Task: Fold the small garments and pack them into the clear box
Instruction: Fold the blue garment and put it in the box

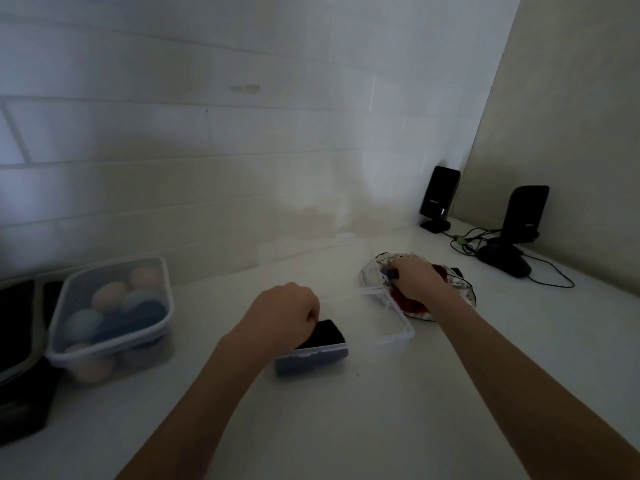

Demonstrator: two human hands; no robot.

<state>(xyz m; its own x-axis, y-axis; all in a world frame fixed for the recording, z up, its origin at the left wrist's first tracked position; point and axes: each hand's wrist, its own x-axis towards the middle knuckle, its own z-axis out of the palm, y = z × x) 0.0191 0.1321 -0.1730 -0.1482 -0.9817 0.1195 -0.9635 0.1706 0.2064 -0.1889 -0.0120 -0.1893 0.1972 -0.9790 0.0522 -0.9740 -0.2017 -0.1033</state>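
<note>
A clear box [388, 336] sits on the white table in front of me, its right part bare. At its left end lies a folded black garment [329, 332], and my left hand [287, 311] presses on it with fingers curled. To the right, a heap of small garments [415, 304] in white and red lies beside the box. My right hand [415, 277] rests on top of this heap, fingers closed into the cloth near a small blue piece. The view is dim and blurred.
A lidded clear container [110, 313] full of rolled pastel items stands at the left, beside dark objects [20, 341]. Two black speakers [438, 199] [523, 216] and a black mouse [505, 263] with cables sit at the back right, near the walls.
</note>
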